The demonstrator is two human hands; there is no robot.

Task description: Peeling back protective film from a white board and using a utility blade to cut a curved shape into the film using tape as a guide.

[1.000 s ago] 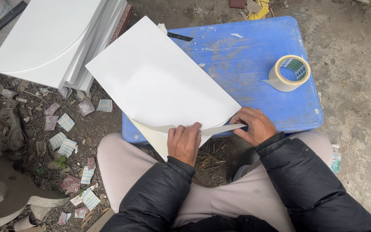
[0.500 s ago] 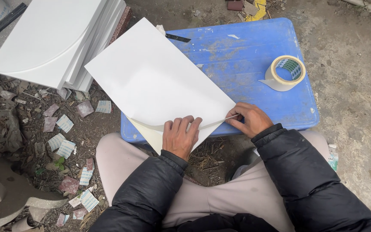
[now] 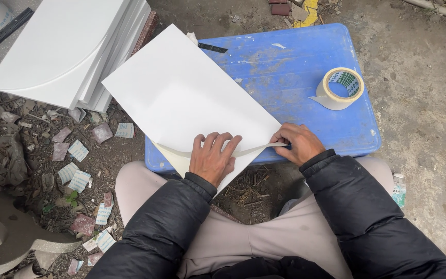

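Since earlier, right hand (image 3: 298, 143) has pulled the pinched strip (image 3: 223, 153) taut; left hand (image 3: 213, 156) presses white panel (image 3: 181, 98) flat, mid-peel; next, steady pulling.

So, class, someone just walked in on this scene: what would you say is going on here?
A seated person works over a blue plastic table. The left hand lies flat on the near edge of a white sheet, pressing it down, while the right hand pinches a thin cream strip running along that edge. A roll of tape sits on the table's right side, and a stack of white panels lies to the left, above scattered paper scraps.
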